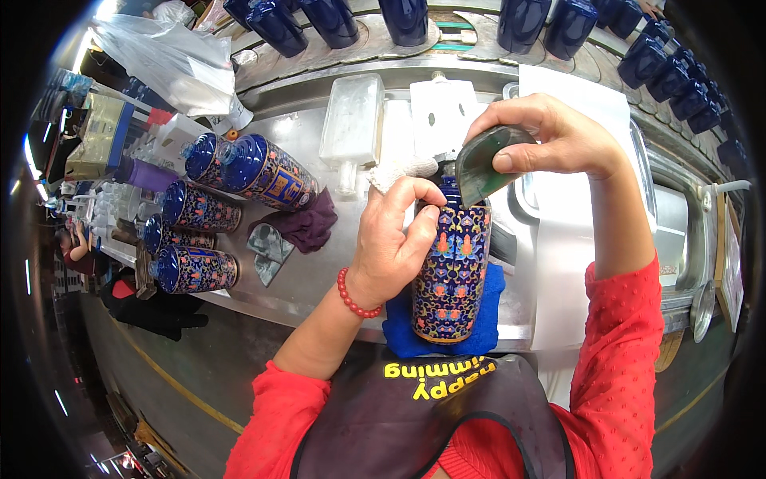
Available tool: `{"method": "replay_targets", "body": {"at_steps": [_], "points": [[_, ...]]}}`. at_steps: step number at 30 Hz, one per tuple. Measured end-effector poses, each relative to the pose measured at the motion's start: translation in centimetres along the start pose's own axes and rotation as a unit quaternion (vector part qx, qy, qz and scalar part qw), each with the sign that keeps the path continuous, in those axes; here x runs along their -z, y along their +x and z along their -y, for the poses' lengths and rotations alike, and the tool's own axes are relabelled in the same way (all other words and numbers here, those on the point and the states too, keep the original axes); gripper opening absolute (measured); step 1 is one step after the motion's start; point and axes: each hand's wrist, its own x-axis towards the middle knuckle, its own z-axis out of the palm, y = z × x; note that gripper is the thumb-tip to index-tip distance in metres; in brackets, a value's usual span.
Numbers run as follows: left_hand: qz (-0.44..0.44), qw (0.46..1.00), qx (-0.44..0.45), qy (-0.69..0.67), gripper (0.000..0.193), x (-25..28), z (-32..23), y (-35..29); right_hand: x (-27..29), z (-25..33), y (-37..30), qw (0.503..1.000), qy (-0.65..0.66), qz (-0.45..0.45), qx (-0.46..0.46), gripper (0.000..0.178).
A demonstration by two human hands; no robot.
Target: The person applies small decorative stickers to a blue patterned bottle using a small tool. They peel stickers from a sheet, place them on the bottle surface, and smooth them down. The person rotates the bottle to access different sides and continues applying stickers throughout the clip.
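Observation:
A dark blue bottle (449, 275) with a colourful floral pattern lies in front of me on a blue cloth (493, 299), its neck pointing away. My left hand (396, 235), with a red bead bracelet on the wrist, has its thumb and bent fingers closed at the bottle's shoulder. A piece of white ribbed fabric (401, 172) shows at that hand's far side; I cannot tell whether it is worn on a finger. My right hand (550, 140) grips a dark green, rounded flat scraper (493, 164), its lower edge against the bottle's shoulder near the neck.
Several patterned bottles (202, 205) lie at the left, beside a purple cloth (307, 223) and a dark translucent piece (270, 252). A clear glass bottle (351, 124) and a white sheet (439, 116) lie beyond my hands. Plain blue bottles (523, 24) stand on a curved conveyor (363, 40).

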Motion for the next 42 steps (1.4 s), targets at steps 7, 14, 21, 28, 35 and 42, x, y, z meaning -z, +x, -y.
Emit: {"method": "replay_targets", "body": {"at_steps": [7,14,21,28,35,42], "points": [[0.009,0.995,-0.087,0.043,0.015,0.0,-0.1,0.6,-1.3,-0.2,-1.8,0.994,-0.015,-0.112,-0.009,0.039],[-0.002,0.973,-0.171,0.157,0.017,0.6,-0.1,1.1,-5.3,0.6,-4.9,0.961,-0.051,-0.265,-0.062,0.031],[0.027,0.997,0.056,-0.037,0.019,-0.1,0.3,1.4,-13.2,2.1,-5.5,0.852,-0.287,-0.436,0.032,0.036],[0.06,0.967,0.179,-0.172,0.021,-0.4,-0.6,1.5,-17.0,1.5,-5.4,0.812,-0.396,-0.412,0.119,0.059],[0.045,0.985,0.121,-0.117,0.021,-0.5,-0.8,1.7,-17.6,1.1,-4.7,0.804,-0.417,-0.4,0.141,0.062],[0.057,0.983,0.117,-0.13,0.021,-0.3,0.2,1.4,-17.2,1.6,-4.2,0.793,-0.443,-0.39,0.152,0.045]]}}
